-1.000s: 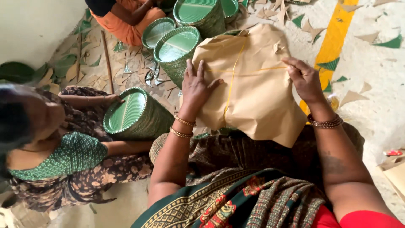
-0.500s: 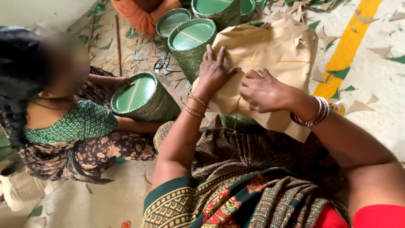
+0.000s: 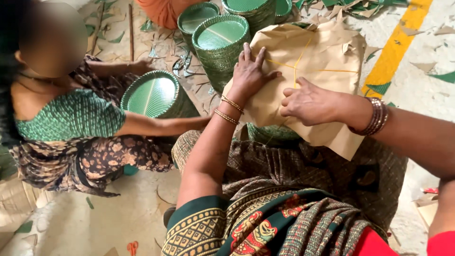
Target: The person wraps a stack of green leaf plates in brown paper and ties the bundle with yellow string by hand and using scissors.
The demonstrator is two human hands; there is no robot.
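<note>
A stack of green plates [image 3: 272, 135] wrapped in brown paper [image 3: 327, 52] rests on my lap, with a thin yellow string [image 3: 303, 52] crossing its top. My left hand [image 3: 249, 71] lies flat on the paper's left side, fingers spread, pressing down. At the middle of the bundle, just below where the strings cross, my right hand [image 3: 308, 102] has its fingers curled in on the paper. Whether it also pinches the string is hidden.
A co-worker [image 3: 71, 114] sits at left, arms around a stack of green plates [image 3: 151, 95]. More plate stacks [image 3: 220, 33] stand behind, by a person in orange [image 3: 163, 12]. Paper scraps [image 3: 182, 61] litter the floor. A yellow stripe [image 3: 395, 47] runs at right. Orange scissors [image 3: 132, 247] lie near the bottom.
My right hand has come from the bundle's right edge to its middle and curled shut. My left hand stays flat on the paper. The view has swung toward the co-worker.
</note>
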